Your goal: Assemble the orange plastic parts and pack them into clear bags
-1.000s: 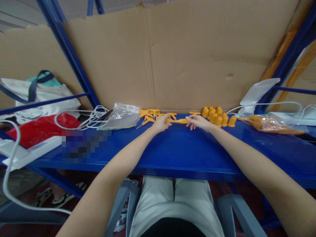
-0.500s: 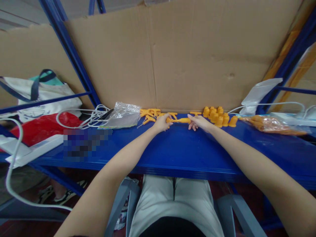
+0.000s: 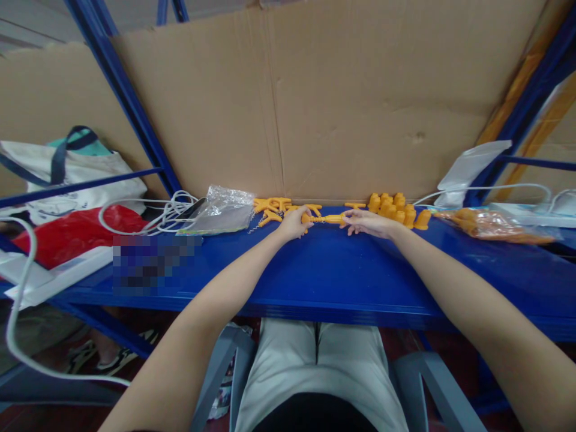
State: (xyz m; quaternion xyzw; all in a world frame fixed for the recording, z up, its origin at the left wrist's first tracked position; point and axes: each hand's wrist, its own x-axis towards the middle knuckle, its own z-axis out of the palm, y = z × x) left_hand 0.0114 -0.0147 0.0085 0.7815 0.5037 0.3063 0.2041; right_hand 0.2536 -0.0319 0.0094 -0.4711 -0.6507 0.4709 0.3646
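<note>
Over the back of the blue table, my left hand (image 3: pixel 294 224) is closed around the orange handle of a corkscrew, whose metal spiral (image 3: pixel 320 220) points right. The spiral's right end meets an orange sleeve (image 3: pixel 334 219). My right hand (image 3: pixel 365 222) pinches the sleeve's far end with thumb and fingertips, the other fingers loosely bent. Behind my left hand lie several orange corkscrew handles (image 3: pixel 272 205) with metal spirals. One orange T-shaped piece (image 3: pixel 355 205) rests behind my right hand. Several orange bell-shaped caps (image 3: pixel 389 208) stand just right of it.
A clear plastic bag (image 3: pixel 225 210) and white cables (image 3: pixel 177 210) lie at left, near a red bag (image 3: pixel 90 231) and a cloth bag (image 3: pixel 90 180). At right lies a clear bag of orange parts (image 3: pixel 499 225). A cardboard sheet (image 3: pixel 351 102) stands behind the table (image 3: pixel 333 270).
My right hand has shifted slightly right and turned, its fingers now stretched more along the sleeve's end. My left hand stays on the corkscrew handle. The view has moved slightly.
</note>
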